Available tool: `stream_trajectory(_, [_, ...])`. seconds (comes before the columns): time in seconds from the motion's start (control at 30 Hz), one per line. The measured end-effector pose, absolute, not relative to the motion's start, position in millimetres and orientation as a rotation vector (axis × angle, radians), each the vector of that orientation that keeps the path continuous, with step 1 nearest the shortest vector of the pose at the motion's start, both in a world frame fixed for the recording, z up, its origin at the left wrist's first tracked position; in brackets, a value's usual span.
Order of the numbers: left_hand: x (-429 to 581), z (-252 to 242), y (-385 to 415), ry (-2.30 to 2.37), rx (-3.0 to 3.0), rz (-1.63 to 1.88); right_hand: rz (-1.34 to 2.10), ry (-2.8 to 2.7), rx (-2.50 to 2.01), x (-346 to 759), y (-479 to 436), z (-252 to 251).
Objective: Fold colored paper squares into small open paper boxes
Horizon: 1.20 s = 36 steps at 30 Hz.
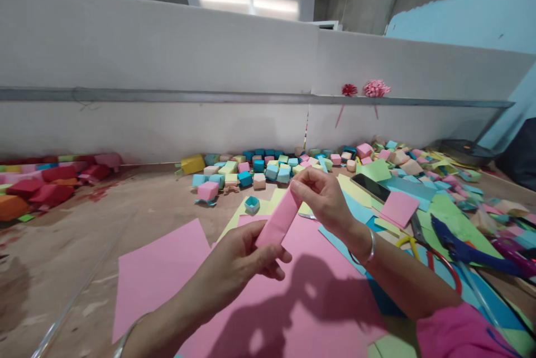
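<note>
A folded pink paper strip (280,217) is held up slantwise between both hands, above the table. My left hand (251,254) pinches its lower end between thumb and fingers. At the upper end, my right hand (320,196) grips it with thumb and forefinger. Beneath them lies a large pink paper sheet (330,302), with the shadow of the hands on it. A second pink sheet (159,274) is to the left. Just beyond the strip stands a small open teal paper box (252,205) on yellow paper.
Several small folded paper boxes (258,166) line the wall, with larger red ones (54,185) at far left. On the right are a phone (371,187), pink paper squares (400,208), scissors with red and yellow handles (444,263) and a blue-handled tool (469,246). Paper flowers (376,89) hang on the rail.
</note>
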<state>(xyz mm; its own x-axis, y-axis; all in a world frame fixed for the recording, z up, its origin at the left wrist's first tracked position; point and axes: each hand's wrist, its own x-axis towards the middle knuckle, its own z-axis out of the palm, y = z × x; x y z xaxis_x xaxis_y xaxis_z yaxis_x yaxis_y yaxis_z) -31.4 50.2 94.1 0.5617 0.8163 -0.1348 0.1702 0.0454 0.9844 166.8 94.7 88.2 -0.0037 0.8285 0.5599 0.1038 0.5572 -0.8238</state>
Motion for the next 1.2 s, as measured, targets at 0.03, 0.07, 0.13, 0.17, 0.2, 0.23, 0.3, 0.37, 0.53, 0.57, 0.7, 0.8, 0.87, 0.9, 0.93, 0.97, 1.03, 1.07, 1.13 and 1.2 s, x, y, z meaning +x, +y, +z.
stream_trajectory(0.03, [-31, 93, 50, 0.918, 1.509, 0.622, 0.706, -1.476, -0.835, 166, 95, 88])
stream_trajectory(0.07, [-31, 93, 50, 0.942, 1.544, 0.628, 0.725, -1.465, -0.821, 166, 95, 87])
stream_trajectory(0.13, [-31, 91, 50, 0.982, 1.595, 0.636, 0.780, -1.424, -0.776, 165, 96, 86])
stream_trajectory(0.17, [-31, 91, 51, 0.999, 1.611, 0.641, 0.816, -1.397, -0.745, 164, 96, 85])
stream_trajectory(0.2, [-31, 90, 51, 1.014, 1.623, 0.650, 0.858, -1.367, -0.711, 164, 97, 84])
stream_trajectory(0.23, [-31, 90, 52, 1.027, 1.630, 0.666, 0.903, -1.338, -0.678, 163, 98, 82])
stream_trajectory(0.3, [-30, 89, 52, 1.043, 1.620, 0.728, 0.980, -1.284, -0.627, 163, 100, 80])
stream_trajectory(0.37, [-27, 86, 52, 1.060, 1.584, 0.844, 1.005, -1.225, -0.606, 163, 103, 79])
stream_trajectory(0.53, [-22, 68, 52, 1.003, 1.662, 1.412, 1.072, -1.039, -0.600, 166, 110, 81])
stream_trajectory(0.57, [-23, 64, 52, 0.988, 1.778, 1.512, 1.100, -1.011, -0.598, 166, 112, 81])
stream_trajectory(0.7, [-29, 61, 52, 0.963, 2.274, 1.746, 1.158, -0.960, -0.609, 164, 114, 77])
stream_trajectory(0.8, [-33, 67, 53, 0.924, 2.455, 1.808, 1.169, -0.952, -0.614, 162, 115, 73])
stream_trajectory(0.87, [-34, 70, 54, 0.900, 2.560, 1.802, 1.191, -0.937, -0.620, 161, 114, 70])
stream_trajectory(0.9, [-34, 70, 55, 0.893, 2.604, 1.804, 1.207, -0.926, -0.627, 160, 114, 69])
stream_trajectory(0.93, [-34, 70, 56, 0.887, 2.642, 1.806, 1.223, -0.919, -0.637, 159, 113, 68])
stream_trajectory(0.97, [-35, 70, 56, 0.880, 2.674, 1.807, 1.234, -0.917, -0.647, 158, 113, 67])
stream_trajectory(1.03, [-37, 70, 56, 0.846, 2.720, 1.803, 1.242, -0.927, -0.661, 157, 112, 65])
stream_trajectory(1.07, [-37, 70, 56, 0.833, 2.723, 1.776, 1.242, -0.937, -0.665, 157, 112, 65])
stream_trajectory(1.13, [-38, 71, 56, 0.855, 2.626, 1.730, 1.238, -0.947, -0.669, 157, 113, 64])
stream_trajectory(1.2, [-37, 73, 55, 0.925, 2.392, 1.711, 1.231, -0.949, -0.668, 157, 113, 64])
